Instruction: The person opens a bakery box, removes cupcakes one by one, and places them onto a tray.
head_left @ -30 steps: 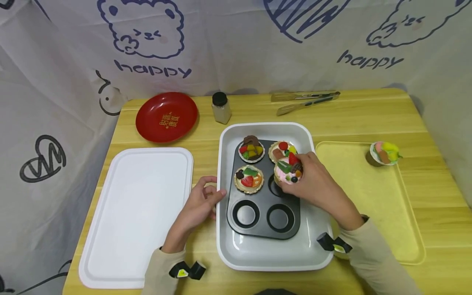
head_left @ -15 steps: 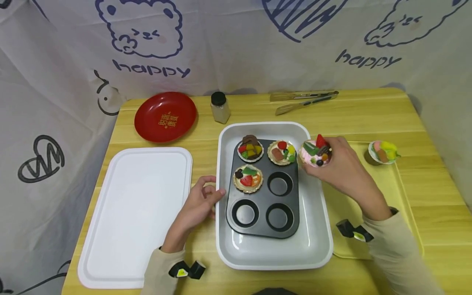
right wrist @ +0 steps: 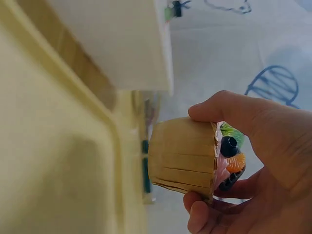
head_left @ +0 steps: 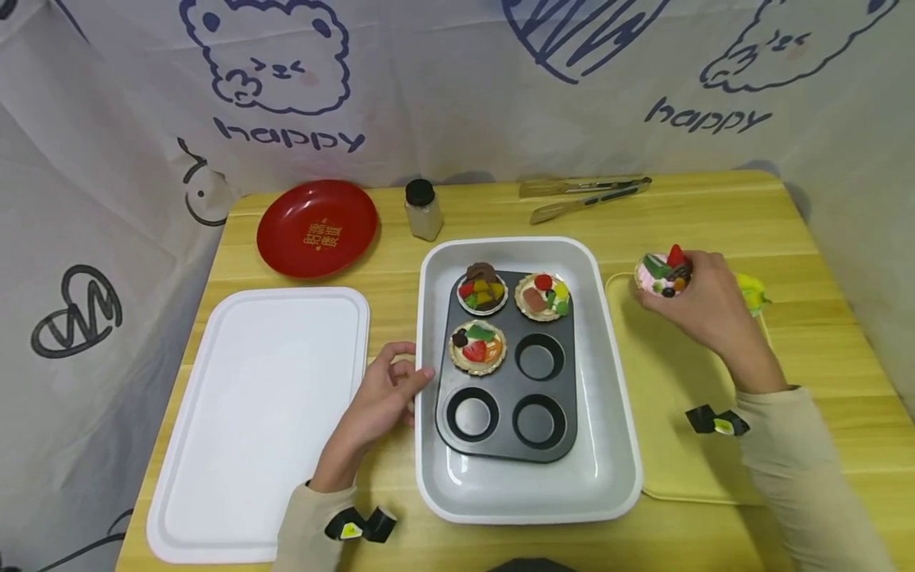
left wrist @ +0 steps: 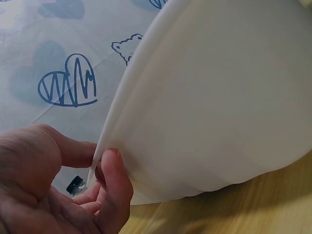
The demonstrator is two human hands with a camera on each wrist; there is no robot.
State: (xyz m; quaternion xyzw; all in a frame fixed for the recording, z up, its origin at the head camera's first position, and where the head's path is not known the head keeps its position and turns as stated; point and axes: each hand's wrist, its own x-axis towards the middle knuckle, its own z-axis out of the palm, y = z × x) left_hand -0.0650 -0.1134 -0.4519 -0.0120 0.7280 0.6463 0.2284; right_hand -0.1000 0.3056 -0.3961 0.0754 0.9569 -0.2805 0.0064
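My right hand (head_left: pixel 704 298) grips a pink-frosted cupcake (head_left: pixel 661 276) topped with a strawberry and other fruit, above the back of the yellow tray (head_left: pixel 679 397). In the right wrist view, thumb and fingers pinch the top edge of its pleated golden cup (right wrist: pixel 185 153). My left hand (head_left: pixel 386 393) pinches the left rim of the deep white tray (head_left: pixel 604 469), thumb over the edge. Inside this tray lies a dark muffin tin (head_left: pixel 503 421), with a chocolate-topped cupcake (head_left: pixel 482 290) and two fruit-topped cupcakes, one right (head_left: pixel 543 298) and one front (head_left: pixel 477 348); its other three cups are empty.
A yellow-topped cupcake (head_left: pixel 752 294) stands behind my right hand, mostly hidden. At the back lie a red plate (head_left: pixel 318 230), a black-capped jar (head_left: pixel 424 210) and tongs (head_left: pixel 589 195). A flat white tray (head_left: pixel 264 413) lies left.
My right hand has carried the pink-frosted cupcake from over the muffin tin rightward, past the white tray's rim, to above the yellow tray. My left hand stays at the rim.
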